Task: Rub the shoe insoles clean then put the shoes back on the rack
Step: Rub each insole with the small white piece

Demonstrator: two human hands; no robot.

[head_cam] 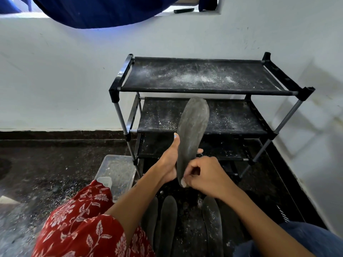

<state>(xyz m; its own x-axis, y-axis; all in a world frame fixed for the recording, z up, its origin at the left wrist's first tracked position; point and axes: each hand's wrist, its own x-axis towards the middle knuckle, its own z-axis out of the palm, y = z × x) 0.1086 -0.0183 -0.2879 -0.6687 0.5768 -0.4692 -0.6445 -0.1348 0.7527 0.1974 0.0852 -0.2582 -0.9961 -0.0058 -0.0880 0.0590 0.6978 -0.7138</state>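
I see a dark grey insole held upright in front of the shoe rack, its toe end pointing up over the middle shelf and its heel end down between both hands. The left hand cradles it from the left: the thumb lies along the left edge, and one fingertip shows past the right edge, so its fingers wrap behind and grasp the insole. The right hand is curled at the heel end, thumb pressed on the front face, pinching the lower part of the insole. Below the hands, more dark insoles lie side by side on the dark floor. The rack's black fabric shelves are dusted with white powder and stand against a white wall. A clear plastic container sits on the floor just left of the rack, beside red floral fabric over my left knee.
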